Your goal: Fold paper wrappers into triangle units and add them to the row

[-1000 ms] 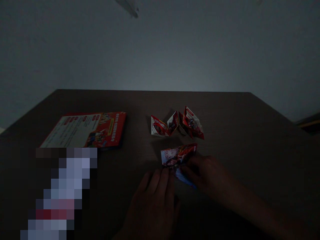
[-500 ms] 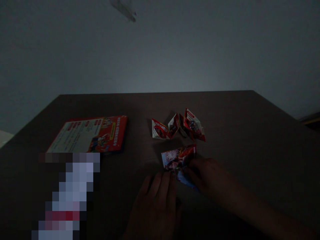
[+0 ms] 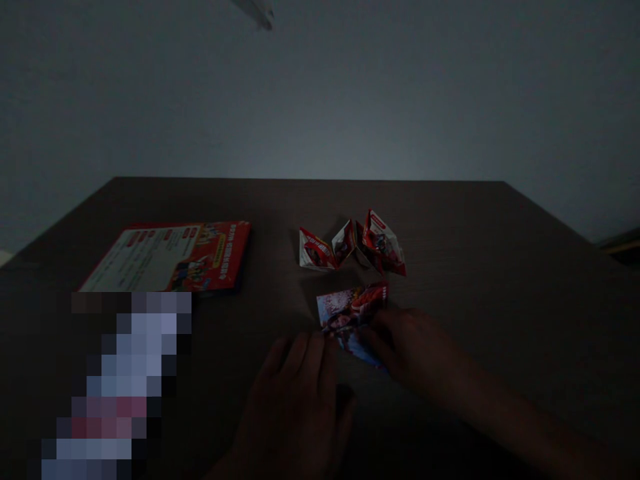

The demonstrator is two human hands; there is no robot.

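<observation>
A creased sheet of colourful printed paper [image 3: 347,305], pink, red and blue, lies on the dark table in front of me. My right hand [image 3: 413,343] grips its right side between thumb and fingers. Stretched out flat, the fingers of my left hand [image 3: 295,387] rest with their tips at the paper's lower left edge. Just behind the paper stands a zigzag-folded red and white printed leaflet [image 3: 384,241], which neither hand touches. Dim light hides the exact contact of my fingertips.
At the left of the table [image 3: 450,220] lies a flat red and white printed booklet or box [image 3: 213,257]. A pixelated blur covers a pale object [image 3: 135,373] at the lower left. A grey wall [image 3: 320,93] rises behind the table's far edge.
The view has shifted slightly, so everything sits a little higher and further left. Both hands keep nearly the same place at the paper, whose blue lower part shows slightly more.
</observation>
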